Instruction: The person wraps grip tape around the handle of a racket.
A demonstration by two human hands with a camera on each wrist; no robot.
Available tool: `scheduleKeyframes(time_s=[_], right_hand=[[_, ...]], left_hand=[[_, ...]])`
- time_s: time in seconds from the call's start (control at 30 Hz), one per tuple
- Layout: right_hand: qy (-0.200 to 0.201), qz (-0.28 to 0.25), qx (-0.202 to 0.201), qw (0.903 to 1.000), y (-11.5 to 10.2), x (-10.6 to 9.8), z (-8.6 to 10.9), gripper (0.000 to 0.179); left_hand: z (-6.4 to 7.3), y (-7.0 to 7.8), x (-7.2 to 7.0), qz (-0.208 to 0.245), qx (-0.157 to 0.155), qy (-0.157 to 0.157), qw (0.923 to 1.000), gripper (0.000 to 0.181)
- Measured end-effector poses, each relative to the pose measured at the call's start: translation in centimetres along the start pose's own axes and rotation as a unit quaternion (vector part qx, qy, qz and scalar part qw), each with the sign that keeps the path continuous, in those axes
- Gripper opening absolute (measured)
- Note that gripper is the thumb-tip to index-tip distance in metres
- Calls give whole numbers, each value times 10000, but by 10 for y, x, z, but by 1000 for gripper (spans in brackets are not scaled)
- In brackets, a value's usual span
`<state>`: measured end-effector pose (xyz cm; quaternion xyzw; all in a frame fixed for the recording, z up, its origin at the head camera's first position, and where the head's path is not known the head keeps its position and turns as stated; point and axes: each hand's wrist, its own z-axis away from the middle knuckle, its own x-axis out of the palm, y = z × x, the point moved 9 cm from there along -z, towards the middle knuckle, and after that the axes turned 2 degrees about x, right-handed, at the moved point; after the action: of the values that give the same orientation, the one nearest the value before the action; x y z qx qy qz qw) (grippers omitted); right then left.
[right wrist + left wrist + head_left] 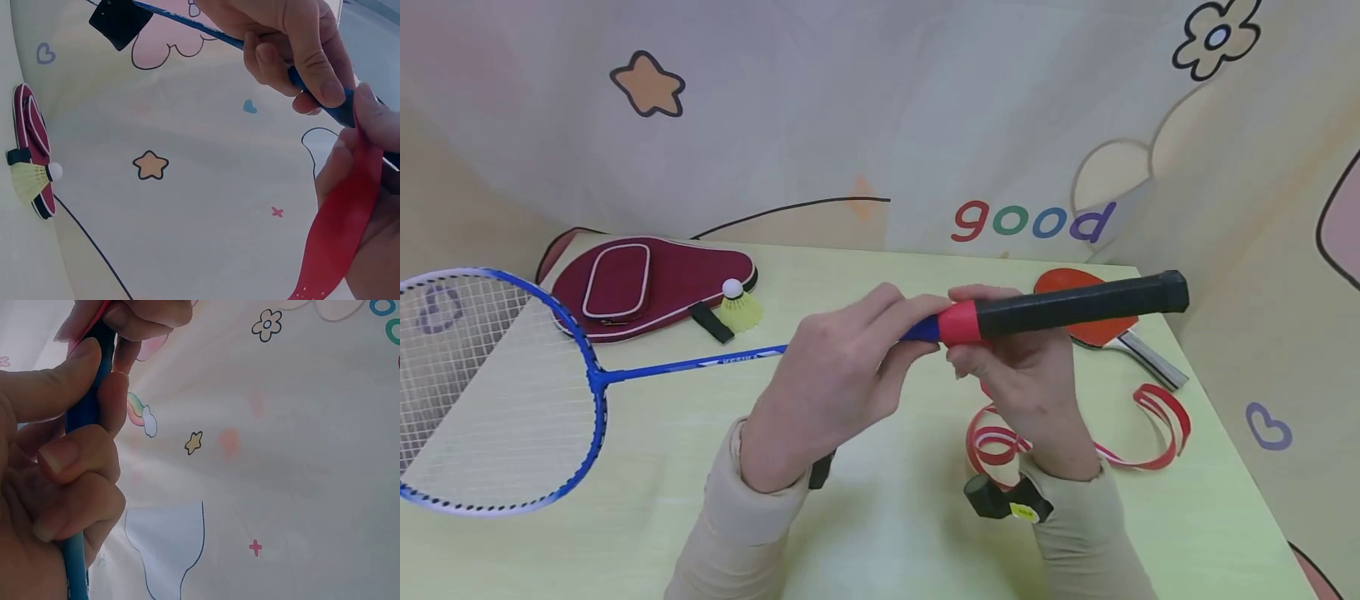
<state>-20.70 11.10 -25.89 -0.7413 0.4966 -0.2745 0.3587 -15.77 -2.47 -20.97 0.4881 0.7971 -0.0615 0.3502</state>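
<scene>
A blue badminton racket (700,363) is held up over the table, its strung head to the left and its black handle (1082,304) to the right. My left hand (835,379) grips the blue cone between shaft and handle, fingers curled round it in the left wrist view. Beside it, my right hand (1030,375) pinches red grip tape (340,222) against the handle's upper end, thumb on the tape. A red band (960,323) of that tape circles the handle there. The tape's loose length hangs down past the right hand, and curls of red tape (1165,433) lie on the table.
A maroon racket case (685,275) lies at the back left, with a yellow shuttlecock (741,308) and a small black piece (711,322) before it. Behind the racket handle, a red table tennis bat (1093,329) rests near the table's right edge. A printed curtain (820,108) hangs behind.
</scene>
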Motion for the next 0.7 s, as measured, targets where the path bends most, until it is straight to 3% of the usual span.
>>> scheduleKeyframes(time_s=[0.23, 0.43, 0.7], right_hand=[[116, 69, 687, 9975, 13, 1, 2, 52], [276, 2, 1187, 9925, 26, 6, 5, 38], [339, -802, 1076, 9904, 33, 12, 3, 54]], left_hand=[[1, -6, -1, -453, -166, 96, 9988, 29], [1, -8, -3, -659, -212, 248, 9973, 29], [-1, -5, 2, -936, -95, 132, 9955, 27]])
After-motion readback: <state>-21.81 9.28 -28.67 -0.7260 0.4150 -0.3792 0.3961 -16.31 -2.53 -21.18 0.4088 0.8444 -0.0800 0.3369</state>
